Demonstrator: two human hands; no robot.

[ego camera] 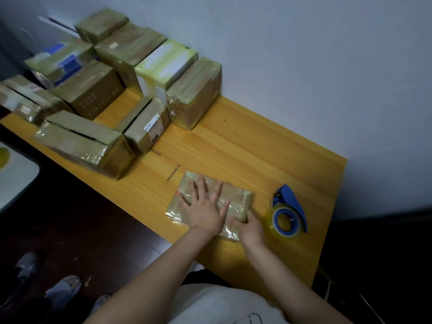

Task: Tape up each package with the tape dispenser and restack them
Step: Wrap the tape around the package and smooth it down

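At left, tape-wrapped brown cardboard boxes (117,90) appear finished. Your left hand (205,209) presses open-palmed on the flat taped brown package (235,191) on the yellow wooden table (257,148); your right hand (251,228) meets its near edge, grip unclear. The blue tape dispenser (288,213) lies beside, unheld. Restacking remains.

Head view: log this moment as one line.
left hand flat on package | right hand at its right end, grip unclear | tape dispenser on table, untouched | other packages stacked back left
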